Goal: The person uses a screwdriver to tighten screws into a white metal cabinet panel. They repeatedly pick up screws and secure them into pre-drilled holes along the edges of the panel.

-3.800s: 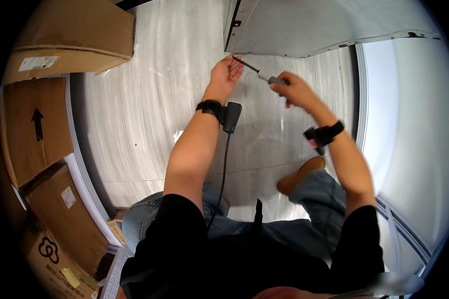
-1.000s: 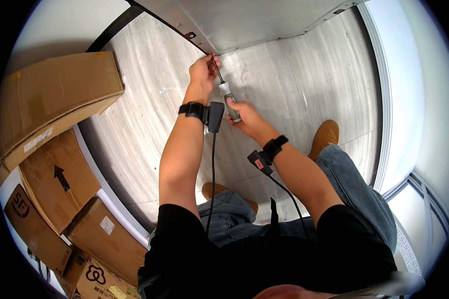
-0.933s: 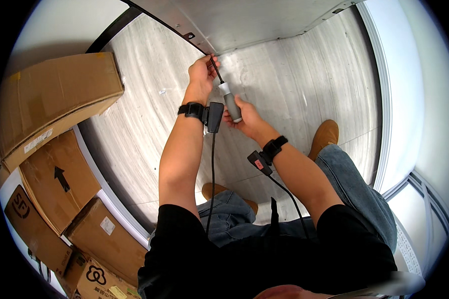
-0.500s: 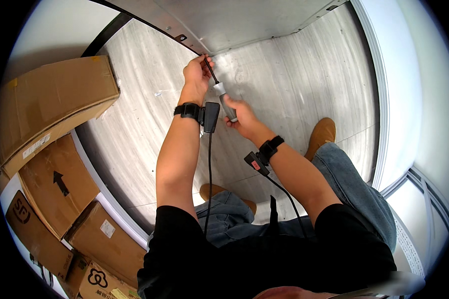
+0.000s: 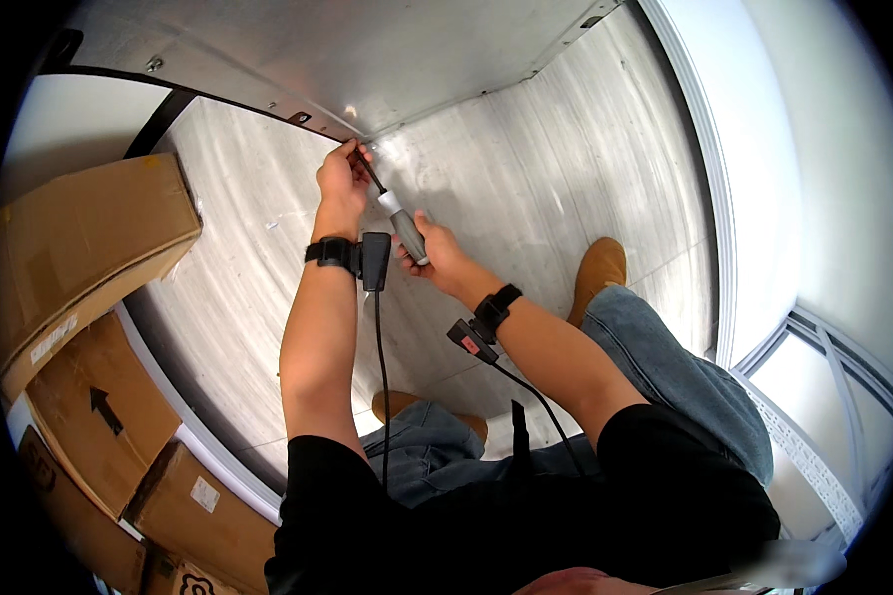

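A screwdriver point(image 5: 403, 224) with a grey handle, pale collar and dark shaft slants up and left toward the lower edge of a grey metal panel point(image 5: 387, 59). Its handle is gripped in my right hand point(image 5: 444, 257). My left hand point(image 5: 342, 177) is at the panel's lower corner, its fingers curled around the shaft near the tip. The tip itself is hidden by those fingers and the panel edge. Each wrist wears a black strap with a small cabled box, one by my left wrist point(image 5: 375, 262) and one by my right wrist point(image 5: 472, 341).
Cardboard boxes point(image 5: 89, 258) are stacked along the left, beside a pale rail. Light wood-look floor point(image 5: 526, 169) lies under the panel. A white wall or door with a ribbed frame point(image 5: 709, 178) runs down the right side. My brown shoe point(image 5: 599, 276) stands near it.
The view has shifted, so the panel shows more and everything else sits lower and further left. Both hands keep the same hold on the screwdriver.
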The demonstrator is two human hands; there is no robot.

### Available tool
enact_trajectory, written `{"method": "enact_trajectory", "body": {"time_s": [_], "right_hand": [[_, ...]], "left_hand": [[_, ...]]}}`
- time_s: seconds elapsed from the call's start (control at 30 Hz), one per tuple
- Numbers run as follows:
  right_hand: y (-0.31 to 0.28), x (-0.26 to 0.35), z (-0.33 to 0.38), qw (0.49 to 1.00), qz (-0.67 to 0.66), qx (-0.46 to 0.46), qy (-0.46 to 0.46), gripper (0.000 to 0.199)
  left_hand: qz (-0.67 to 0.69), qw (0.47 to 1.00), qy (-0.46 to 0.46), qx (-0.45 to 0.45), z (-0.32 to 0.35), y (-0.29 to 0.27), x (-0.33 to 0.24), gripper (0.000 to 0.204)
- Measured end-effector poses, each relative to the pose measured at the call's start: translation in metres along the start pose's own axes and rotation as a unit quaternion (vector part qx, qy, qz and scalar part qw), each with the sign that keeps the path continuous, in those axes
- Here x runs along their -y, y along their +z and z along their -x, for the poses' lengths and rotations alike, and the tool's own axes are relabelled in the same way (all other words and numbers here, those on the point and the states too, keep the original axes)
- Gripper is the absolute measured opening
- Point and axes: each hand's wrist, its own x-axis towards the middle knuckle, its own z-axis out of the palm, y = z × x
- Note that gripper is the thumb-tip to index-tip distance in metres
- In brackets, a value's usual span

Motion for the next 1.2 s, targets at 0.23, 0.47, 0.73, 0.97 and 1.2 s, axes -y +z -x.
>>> {"method": "enact_trajectory", "body": {"time_s": [0.23, 0.47, 0.73, 0.97, 1.2], "right_hand": [[-0.003, 0.000, 0.004, 0.998, 0.003, 0.033, -0.046, 0.033], [-0.019, 0.004, 0.022, 0.998, 0.020, 0.029, -0.052, 0.025], [-0.026, 0.030, 0.063, 0.993, 0.104, -0.049, 0.007, 0.031], [-0.010, 0.110, 0.209, 0.916, 0.390, -0.050, 0.077, 0.035], [0.044, 0.206, 0.511, 0.838, 0.525, -0.109, -0.098, 0.036]], "left_hand": [[0.006, 1.000, -0.008, -0.012, 0.004, 0.009, -0.003, 0.008], [-0.029, 0.999, -0.011, -0.010, 0.010, 0.005, 0.000, 0.010], [-0.223, 0.975, 0.014, 0.012, 0.084, -0.023, -0.033, 0.020], [-0.380, 0.767, 0.427, 0.291, 0.381, 0.048, -0.144, 0.032], [-0.187, 0.558, 0.608, 0.533, 0.700, 0.189, -0.314, 0.036]]}}
